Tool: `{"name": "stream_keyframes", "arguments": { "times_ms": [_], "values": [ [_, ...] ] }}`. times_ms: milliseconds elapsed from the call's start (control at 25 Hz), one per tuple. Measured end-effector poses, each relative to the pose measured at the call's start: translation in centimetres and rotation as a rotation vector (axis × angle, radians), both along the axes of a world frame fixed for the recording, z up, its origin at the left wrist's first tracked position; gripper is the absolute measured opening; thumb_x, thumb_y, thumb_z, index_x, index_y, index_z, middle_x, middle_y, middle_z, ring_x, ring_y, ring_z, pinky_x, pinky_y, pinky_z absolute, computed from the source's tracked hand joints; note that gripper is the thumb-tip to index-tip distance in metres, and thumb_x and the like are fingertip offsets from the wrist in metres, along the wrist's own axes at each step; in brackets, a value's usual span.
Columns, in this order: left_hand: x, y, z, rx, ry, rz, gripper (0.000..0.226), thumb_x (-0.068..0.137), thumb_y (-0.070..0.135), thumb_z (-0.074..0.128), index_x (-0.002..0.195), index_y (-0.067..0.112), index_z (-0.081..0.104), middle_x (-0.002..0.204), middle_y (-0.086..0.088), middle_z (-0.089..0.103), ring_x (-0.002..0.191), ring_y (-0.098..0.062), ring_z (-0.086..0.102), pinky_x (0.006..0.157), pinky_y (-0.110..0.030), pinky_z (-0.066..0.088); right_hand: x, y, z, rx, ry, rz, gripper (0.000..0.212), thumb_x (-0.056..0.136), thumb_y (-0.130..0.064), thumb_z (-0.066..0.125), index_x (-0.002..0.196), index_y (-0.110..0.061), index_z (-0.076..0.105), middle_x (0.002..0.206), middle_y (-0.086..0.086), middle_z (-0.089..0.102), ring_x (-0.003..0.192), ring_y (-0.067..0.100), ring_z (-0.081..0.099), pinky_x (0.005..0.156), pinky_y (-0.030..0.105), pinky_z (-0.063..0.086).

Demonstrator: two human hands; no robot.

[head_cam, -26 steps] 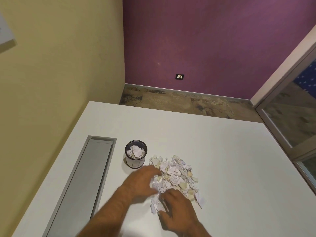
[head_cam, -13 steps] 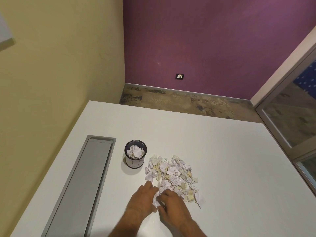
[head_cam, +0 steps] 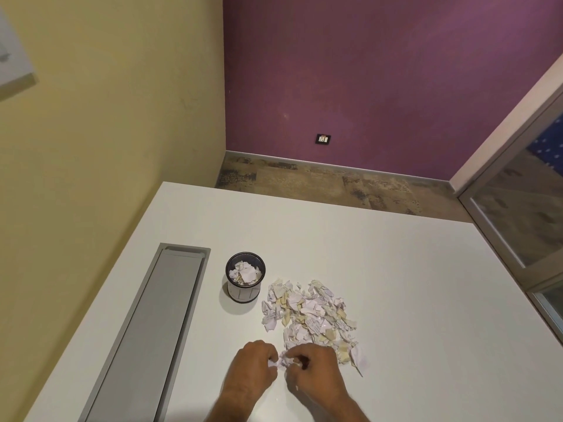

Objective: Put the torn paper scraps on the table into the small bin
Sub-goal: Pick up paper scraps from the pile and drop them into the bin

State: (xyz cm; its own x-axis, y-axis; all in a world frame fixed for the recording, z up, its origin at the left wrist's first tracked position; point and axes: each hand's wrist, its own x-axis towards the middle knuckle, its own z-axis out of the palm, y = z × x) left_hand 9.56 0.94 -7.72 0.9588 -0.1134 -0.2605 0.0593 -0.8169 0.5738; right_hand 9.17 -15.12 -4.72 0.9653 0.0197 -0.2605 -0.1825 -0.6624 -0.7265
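white and cream paper scraps (head_cam: 309,313), dark-rimmed white bin (head_cam: 245,280), white table (head_cam: 396,284), purple wall (head_cam: 380,71)

Both hands (head_cam: 281,365) now cupped together, scraps (head_cam: 278,363) gathered between them

White table (head_cam: 396,269) — small bin (head_cam: 245,280), heap of torn paper scraps (head_cam: 310,315), grey inset tray (head_cam: 152,330).
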Motion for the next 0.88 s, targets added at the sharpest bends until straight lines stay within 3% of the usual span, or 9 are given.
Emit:
{"name": "stream_keyframes", "arguments": {
  "times_ms": [120,360,520,720,880],
  "values": [
    [-0.1,0.2,0.0,0.005,0.013,0.001,0.023,0.076,0.025,0.052,0.093,0.027,0.068,0.099,0.006,0.070,0.095,-0.015,0.060,0.079,-0.023,0.045,1.3,0.2,2.0,0.220,-0.028,-0.168,0.041,0.068,0.009,0.067,0.069,-0.031,0.077,0.066,-0.010,0.074,0.060,0.002,0.065,0.062,0.013,0.051],
    [0.0,0.7,0.0,-0.108,0.051,0.132,0.025,0.064,0.030,0.051,0.081,0.030,0.069,0.081,0.009,0.072,0.073,-0.009,0.063,0.065,-0.017,0.049,5.7,2.3,7.4,0.466,-0.101,-0.167,0.031,0.071,0.010,0.073,0.078,-0.019,0.079,0.067,0.006,0.071,0.061,0.017,0.064,0.062,0.030,0.060],
    [0.9,0.9,1.6,-0.228,-0.015,0.233,0.022,0.062,0.034,0.057,0.082,0.040,0.065,0.066,0.018,0.070,0.060,0.000,0.063,0.060,-0.021,0.055,9.7,4.7,9.2,0.353,-0.184,-0.032,0.028,0.073,0.000,0.074,0.082,-0.026,0.079,0.068,-0.006,0.073,0.064,0.011,0.068,0.065,0.026,0.060],
    [3.2,2.4,4.2,-0.400,-0.151,0.409,0.025,0.066,0.033,0.073,0.084,0.050,0.066,0.073,0.035,0.067,0.063,0.007,0.065,0.056,-0.016,0.056,14.1,7.6,9.3,0.101,-0.245,0.143,0.024,0.076,-0.005,0.072,0.095,-0.019,0.077,0.084,-0.003,0.076,0.067,-0.003,0.062,0.067,0.003,0.047],
    [5.5,4.6,6.2,-0.475,-0.272,0.502,0.019,0.069,0.025,0.079,0.082,0.038,0.073,0.071,0.026,0.071,0.066,0.006,0.067,0.058,-0.010,0.053,15.4,8.7,8.9,-0.051,-0.186,0.261,0.035,0.078,-0.002,0.066,0.108,-0.019,0.073,0.104,0.002,0.075,0.087,0.010,0.066,0.084,0.021,0.053]
  ]
}}
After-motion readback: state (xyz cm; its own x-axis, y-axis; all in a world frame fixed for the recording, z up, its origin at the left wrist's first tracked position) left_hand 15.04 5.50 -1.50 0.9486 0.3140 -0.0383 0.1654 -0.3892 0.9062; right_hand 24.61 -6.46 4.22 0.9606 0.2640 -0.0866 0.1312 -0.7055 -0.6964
